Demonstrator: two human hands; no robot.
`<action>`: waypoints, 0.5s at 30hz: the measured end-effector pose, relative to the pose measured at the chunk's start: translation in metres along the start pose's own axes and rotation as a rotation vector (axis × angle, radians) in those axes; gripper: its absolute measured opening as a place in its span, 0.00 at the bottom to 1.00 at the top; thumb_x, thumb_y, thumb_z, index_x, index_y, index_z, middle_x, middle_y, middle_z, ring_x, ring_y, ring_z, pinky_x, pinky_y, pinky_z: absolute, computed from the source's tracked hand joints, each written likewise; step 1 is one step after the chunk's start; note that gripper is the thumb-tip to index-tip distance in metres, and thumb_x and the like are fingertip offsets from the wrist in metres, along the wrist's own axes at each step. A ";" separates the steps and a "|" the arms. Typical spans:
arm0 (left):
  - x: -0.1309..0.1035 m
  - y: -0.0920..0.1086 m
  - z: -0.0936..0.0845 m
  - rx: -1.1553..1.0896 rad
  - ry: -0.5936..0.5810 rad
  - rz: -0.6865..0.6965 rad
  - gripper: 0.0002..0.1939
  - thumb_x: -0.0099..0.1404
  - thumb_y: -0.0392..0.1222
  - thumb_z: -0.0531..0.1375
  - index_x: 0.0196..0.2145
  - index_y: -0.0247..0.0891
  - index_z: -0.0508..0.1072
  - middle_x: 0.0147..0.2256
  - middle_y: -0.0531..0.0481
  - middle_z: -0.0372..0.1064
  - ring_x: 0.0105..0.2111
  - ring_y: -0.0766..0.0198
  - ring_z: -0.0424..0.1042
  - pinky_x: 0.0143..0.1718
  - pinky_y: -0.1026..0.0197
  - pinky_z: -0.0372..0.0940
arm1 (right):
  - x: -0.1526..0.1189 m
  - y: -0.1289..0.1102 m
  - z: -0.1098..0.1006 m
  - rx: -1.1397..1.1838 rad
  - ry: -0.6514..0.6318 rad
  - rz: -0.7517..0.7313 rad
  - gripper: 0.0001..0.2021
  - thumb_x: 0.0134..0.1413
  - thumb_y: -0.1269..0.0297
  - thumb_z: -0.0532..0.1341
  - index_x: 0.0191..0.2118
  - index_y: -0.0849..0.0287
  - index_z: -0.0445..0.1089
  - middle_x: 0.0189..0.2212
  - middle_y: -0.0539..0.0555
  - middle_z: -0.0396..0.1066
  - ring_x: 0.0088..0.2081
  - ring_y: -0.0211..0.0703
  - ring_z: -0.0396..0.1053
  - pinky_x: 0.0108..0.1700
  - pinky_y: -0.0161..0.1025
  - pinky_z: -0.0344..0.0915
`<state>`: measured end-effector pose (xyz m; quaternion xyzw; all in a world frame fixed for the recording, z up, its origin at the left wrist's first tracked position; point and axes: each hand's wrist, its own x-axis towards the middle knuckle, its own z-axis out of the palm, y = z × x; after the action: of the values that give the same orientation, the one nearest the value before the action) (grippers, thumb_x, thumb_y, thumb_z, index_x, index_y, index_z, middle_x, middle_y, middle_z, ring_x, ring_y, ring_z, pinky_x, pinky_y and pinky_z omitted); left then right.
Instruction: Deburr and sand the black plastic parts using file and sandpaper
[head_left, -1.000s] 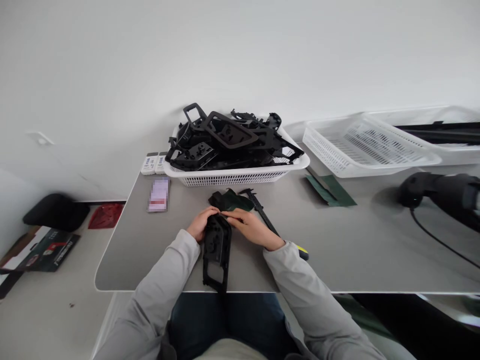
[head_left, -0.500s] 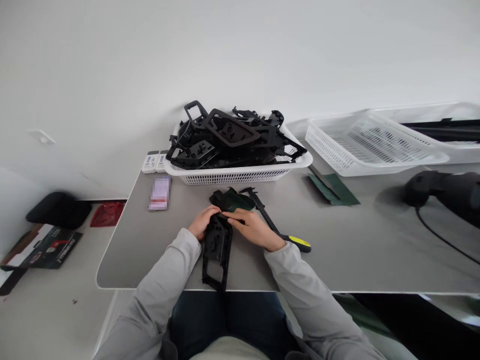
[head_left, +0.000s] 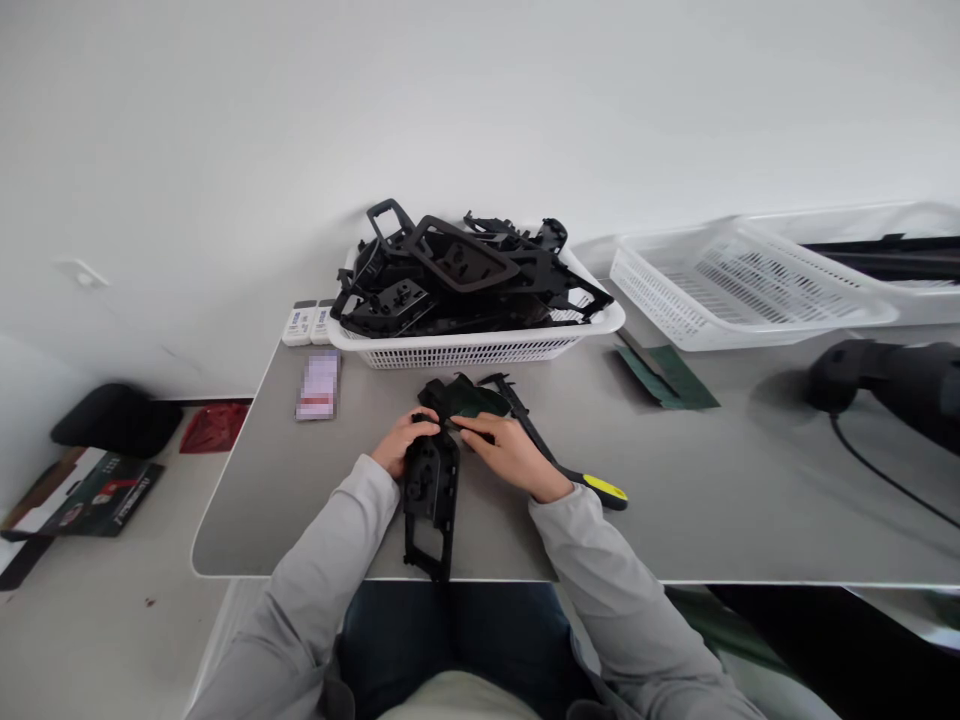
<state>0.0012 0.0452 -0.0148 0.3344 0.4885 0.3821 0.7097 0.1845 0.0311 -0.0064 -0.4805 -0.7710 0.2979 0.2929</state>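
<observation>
A black plastic trim panel [head_left: 431,485] lies lengthwise in front of me, its framed opening toward the table's near edge. My left hand [head_left: 405,443] is closed around its far left end, thumb on top. My right hand [head_left: 514,455] is at the far right corner, fingers pinched together. Whatever is between those fingertips is too small to make out. Just beyond both hands lies a crumpled dark green and black sheet [head_left: 472,398]. Beside my right hand rest a black caliper-like tool [head_left: 525,412] and a yellow-and-black handle [head_left: 604,491], partly hidden by my wrist.
A white basket [head_left: 472,352] heaped with black plastic parts stands against the wall. Further right are another white basket [head_left: 660,305], green sheets [head_left: 671,380] and a black corded device [head_left: 885,385]. A phone-like item [head_left: 319,385] and small white boxes [head_left: 307,323] sit left.
My right hand's fingertips have shifted slightly right, away from the left fingers. The panel has turned a little, its far end leftward. The yellow-and-black handle has slid slightly right.
</observation>
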 end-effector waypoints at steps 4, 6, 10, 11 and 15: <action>0.001 -0.001 -0.001 0.035 0.015 0.003 0.09 0.42 0.38 0.60 0.26 0.38 0.67 0.17 0.59 0.60 0.18 0.70 0.60 0.20 0.67 0.54 | 0.000 -0.001 0.004 -0.056 0.010 0.021 0.16 0.57 0.65 0.55 0.50 0.56 0.72 0.37 0.56 0.74 0.38 0.44 0.71 0.43 0.41 0.66; 0.002 -0.002 -0.001 0.033 0.019 0.009 0.07 0.45 0.39 0.58 0.26 0.38 0.69 0.19 0.58 0.61 0.19 0.70 0.61 0.21 0.67 0.54 | 0.000 -0.002 0.005 -0.082 0.011 0.025 0.16 0.57 0.66 0.55 0.50 0.56 0.72 0.37 0.56 0.74 0.37 0.44 0.71 0.42 0.41 0.66; 0.004 -0.003 -0.001 -0.045 -0.006 -0.041 0.07 0.50 0.41 0.57 0.27 0.36 0.72 0.23 0.55 0.67 0.22 0.69 0.64 0.26 0.65 0.58 | -0.001 -0.002 0.005 -0.094 0.033 -0.007 0.17 0.56 0.68 0.55 0.51 0.56 0.71 0.36 0.56 0.73 0.38 0.44 0.71 0.42 0.40 0.66; 0.005 -0.003 -0.001 -0.059 -0.003 -0.067 0.08 0.51 0.43 0.57 0.27 0.36 0.72 0.23 0.54 0.68 0.22 0.68 0.65 0.27 0.64 0.59 | -0.001 -0.002 0.006 -0.090 0.041 -0.021 0.17 0.56 0.68 0.55 0.50 0.56 0.71 0.37 0.56 0.73 0.38 0.44 0.71 0.42 0.41 0.66; 0.009 -0.005 -0.001 -0.079 0.047 -0.162 0.11 0.56 0.46 0.55 0.26 0.36 0.73 0.22 0.53 0.69 0.22 0.66 0.65 0.29 0.62 0.59 | -0.001 -0.003 0.008 -0.082 0.044 -0.060 0.17 0.57 0.68 0.55 0.50 0.55 0.70 0.39 0.55 0.73 0.40 0.45 0.71 0.43 0.41 0.66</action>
<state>0.0032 0.0509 -0.0232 0.2566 0.5148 0.3502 0.7392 0.1771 0.0272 -0.0098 -0.4753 -0.7900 0.2463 0.2988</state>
